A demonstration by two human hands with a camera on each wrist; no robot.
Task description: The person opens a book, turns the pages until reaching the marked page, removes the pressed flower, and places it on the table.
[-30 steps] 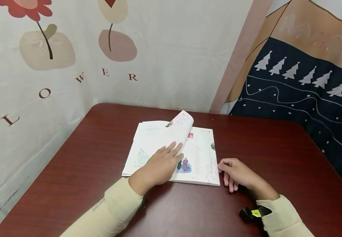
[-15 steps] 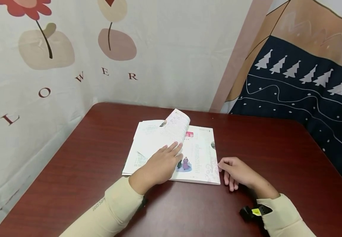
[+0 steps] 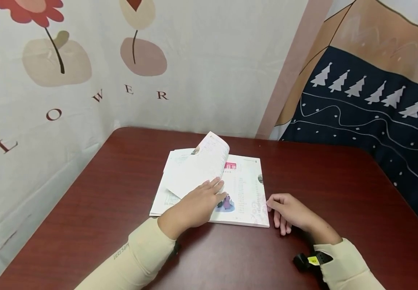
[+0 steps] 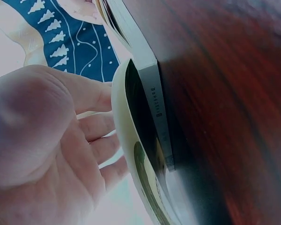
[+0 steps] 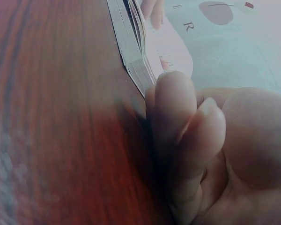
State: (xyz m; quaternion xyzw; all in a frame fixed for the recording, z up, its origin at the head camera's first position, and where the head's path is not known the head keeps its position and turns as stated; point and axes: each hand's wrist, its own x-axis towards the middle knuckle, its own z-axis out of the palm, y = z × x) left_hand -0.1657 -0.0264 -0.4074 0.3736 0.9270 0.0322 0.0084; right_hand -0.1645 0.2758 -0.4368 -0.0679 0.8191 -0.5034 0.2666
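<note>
An open book (image 3: 250, 193) lies on the table, with a coloured picture and columns of print on its right-hand page. One loose page (image 3: 199, 167) stands curled up and leans over to the left. My left hand (image 3: 194, 207) rests across the middle of the book, its fingers extended against the foot of that page. In the left wrist view, the book's spine (image 4: 154, 108) shows below the bent cover beside my fingers. Beside the book's right edge lies my right hand (image 3: 290, 211), fingers loosely curled; the right wrist view shows the fingertips close to the book's corner (image 5: 143, 75).
The dark red-brown table (image 3: 96, 225) extends around the book on all sides. A printed cloth (image 3: 212, 80) hangs behind and to the left, and a dark blue tree-patterned cloth (image 3: 361, 121) hangs at the right. A black device (image 3: 303, 262) is strapped to my right wrist.
The curled page has swung further left, uncovering more of the red heading on the right-hand page. My left hand has shifted only slightly. The right hand has stayed in place.
</note>
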